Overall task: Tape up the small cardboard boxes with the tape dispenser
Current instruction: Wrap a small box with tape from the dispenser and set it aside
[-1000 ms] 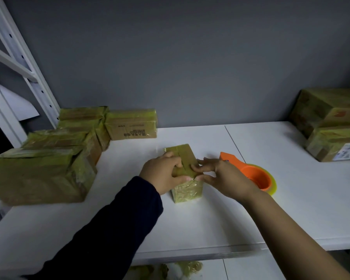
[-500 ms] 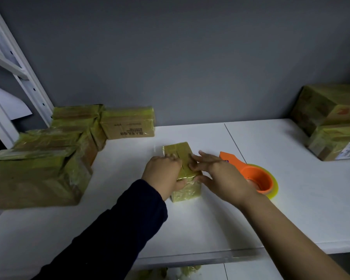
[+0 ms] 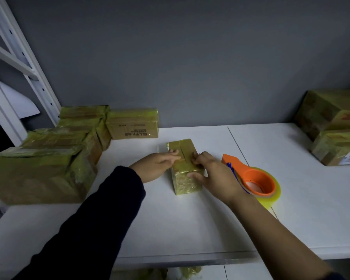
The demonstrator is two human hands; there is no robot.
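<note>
A small yellow-taped cardboard box (image 3: pixel 184 151) lies flat, and the orange tape dispenser (image 3: pixel 249 173) lies near its right side.

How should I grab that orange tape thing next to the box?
Probably from above: the tape dispenser lies flat, its round hole facing up. Slip fingers into the orange ring, thumb outside the roll. Keep off the pointed end beside the right hand, which grips the small box.
</note>
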